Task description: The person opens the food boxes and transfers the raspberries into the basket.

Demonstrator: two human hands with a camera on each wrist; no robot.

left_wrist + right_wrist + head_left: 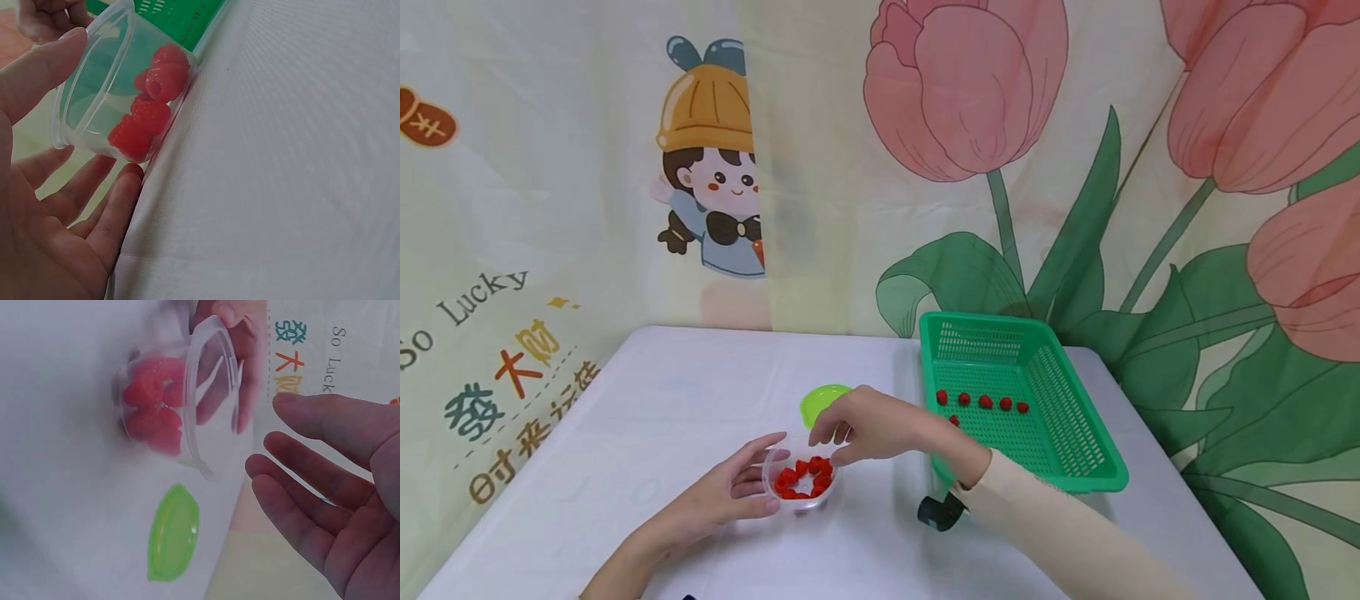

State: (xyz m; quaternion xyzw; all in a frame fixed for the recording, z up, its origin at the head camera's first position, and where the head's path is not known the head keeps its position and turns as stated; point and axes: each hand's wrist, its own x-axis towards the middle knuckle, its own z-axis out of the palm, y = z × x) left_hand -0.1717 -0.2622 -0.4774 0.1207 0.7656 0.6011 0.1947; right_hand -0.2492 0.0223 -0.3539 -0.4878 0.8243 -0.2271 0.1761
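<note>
A clear plastic cup [800, 502] with several red raspberries [786, 478] in it stands on the white table. My left hand [730, 492] holds the cup from the left, its thumb near the front and its fingers round the back. In the left wrist view, the raspberries [150, 115] lie at the bottom of the cup [94, 122]. Above the cup's right rim, my right hand [868, 423] has loosely bent fingers. Nothing is between the right hand's thumb and fingers [300, 512] in the right wrist view.
A green slotted basket [1078, 417] stands at the right of the table [700, 383], with a row of raspberries [986, 402] and another in front. Behind the cup lies a small lime-green dish [817, 405], partly covered by my right hand. A printed cloth hangs behind the table.
</note>
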